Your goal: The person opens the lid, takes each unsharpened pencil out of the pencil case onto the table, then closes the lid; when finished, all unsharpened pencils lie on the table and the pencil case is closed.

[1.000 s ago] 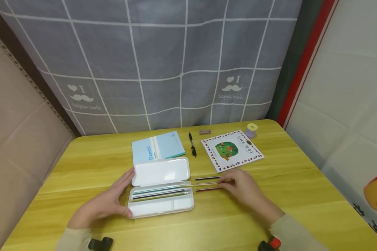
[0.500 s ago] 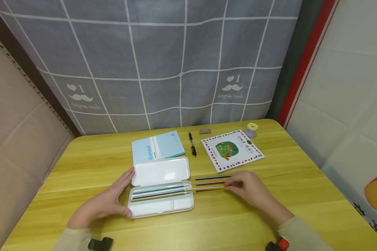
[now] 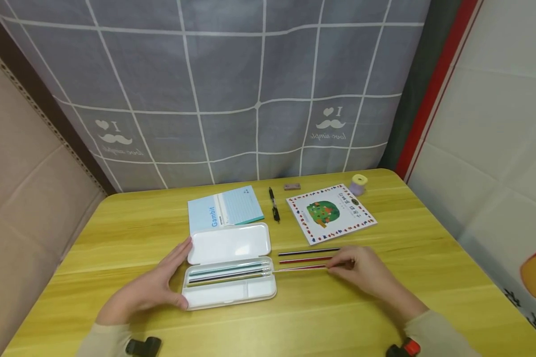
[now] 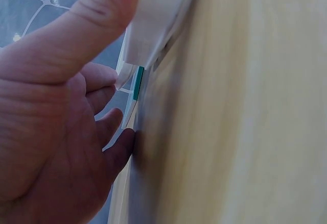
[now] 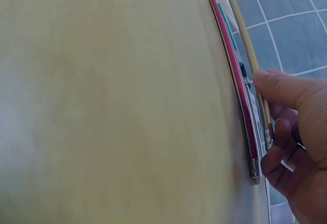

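I can read "Gambit" on the notebook (image 3: 245, 206) and, mirrored, "I love simple" on the curtain (image 3: 232, 64) (the title on the book (image 3: 323, 213) is too small for me). My right hand (image 3: 357, 267) pinches a pencil (image 5: 249, 45) near its ferrule end; the other end points at the right edge of the case (image 3: 216, 296). My left hand (image 3: 154, 290), fingers extended, touches the case's left end.
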`<state>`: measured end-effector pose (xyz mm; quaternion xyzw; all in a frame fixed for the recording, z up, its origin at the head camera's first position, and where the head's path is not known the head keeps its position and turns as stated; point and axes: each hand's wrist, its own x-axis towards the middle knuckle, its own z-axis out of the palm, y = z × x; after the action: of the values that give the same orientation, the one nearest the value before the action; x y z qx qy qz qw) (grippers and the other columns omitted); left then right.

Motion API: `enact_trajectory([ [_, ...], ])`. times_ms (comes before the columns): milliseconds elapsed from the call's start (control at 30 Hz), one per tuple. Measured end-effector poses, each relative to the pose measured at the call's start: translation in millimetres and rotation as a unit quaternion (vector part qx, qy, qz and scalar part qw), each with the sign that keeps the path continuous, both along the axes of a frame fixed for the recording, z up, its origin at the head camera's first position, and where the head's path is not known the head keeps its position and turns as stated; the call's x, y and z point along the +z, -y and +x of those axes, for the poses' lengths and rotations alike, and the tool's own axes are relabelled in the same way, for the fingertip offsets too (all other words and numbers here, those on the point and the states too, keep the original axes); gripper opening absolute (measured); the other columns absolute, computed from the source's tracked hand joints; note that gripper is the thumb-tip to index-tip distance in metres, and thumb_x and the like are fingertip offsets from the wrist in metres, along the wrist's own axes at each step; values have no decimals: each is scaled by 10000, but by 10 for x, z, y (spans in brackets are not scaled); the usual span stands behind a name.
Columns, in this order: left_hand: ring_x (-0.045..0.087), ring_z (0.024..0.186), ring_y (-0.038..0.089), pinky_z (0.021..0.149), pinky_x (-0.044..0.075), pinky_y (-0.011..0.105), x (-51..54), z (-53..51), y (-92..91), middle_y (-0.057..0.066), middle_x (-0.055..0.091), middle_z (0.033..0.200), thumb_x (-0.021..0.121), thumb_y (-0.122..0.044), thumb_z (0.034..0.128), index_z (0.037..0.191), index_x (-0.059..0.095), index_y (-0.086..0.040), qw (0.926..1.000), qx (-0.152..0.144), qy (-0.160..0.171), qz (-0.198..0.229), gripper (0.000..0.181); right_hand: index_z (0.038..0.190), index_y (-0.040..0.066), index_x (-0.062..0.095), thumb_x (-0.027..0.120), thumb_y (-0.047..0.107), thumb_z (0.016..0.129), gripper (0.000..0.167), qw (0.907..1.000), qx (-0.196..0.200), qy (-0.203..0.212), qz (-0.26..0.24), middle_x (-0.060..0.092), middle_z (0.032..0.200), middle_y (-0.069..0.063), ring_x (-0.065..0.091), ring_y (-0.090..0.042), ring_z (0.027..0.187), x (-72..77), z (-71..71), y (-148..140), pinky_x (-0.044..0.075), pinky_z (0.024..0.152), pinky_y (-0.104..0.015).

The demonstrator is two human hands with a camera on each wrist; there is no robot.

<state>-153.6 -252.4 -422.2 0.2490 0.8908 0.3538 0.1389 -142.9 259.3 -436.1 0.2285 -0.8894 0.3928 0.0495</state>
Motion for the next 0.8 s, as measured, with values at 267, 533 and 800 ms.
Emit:
enact_trajectory([
  [267, -40, 1549, 546, 1221, 22, 380, -12, -8, 7, 187, -46, 1744, 953, -382, 625, 1675, 54, -45, 10000, -40, -15, 44, 1423, 909, 181, 839, 844, 82, 862, 110, 9997, -112, 126, 199, 749, 901, 87, 594, 4, 757, -3, -16, -57, 528, 622, -226],
  [533, -40, 1546, 549, 1112, -11, 104, -13, -12, 13, 164, -55, 1748, 952, -379, 632, 1674, 58, -43, 10000, -41, -69, 31, 1414, 883, 191, 832, 850, 78, 855, 117, 9993, -74, 158, 327, 733, 875, 122, 569, 17, 728, -67, -4, -67, 517, 607, -221],
  [800, -40, 1542, 559, 1063, -16, 24, -15, -15, 13, 197, -47, 1741, 951, -372, 638, 1670, 66, -25, 9999, -94, -105, 72, 1403, 868, 174, 832, 853, 58, 843, 121, 9992, -87, -8, 385, 720, 842, 126, 529, 24, 678, -60, 16, -56, 488, 565, -218],
])
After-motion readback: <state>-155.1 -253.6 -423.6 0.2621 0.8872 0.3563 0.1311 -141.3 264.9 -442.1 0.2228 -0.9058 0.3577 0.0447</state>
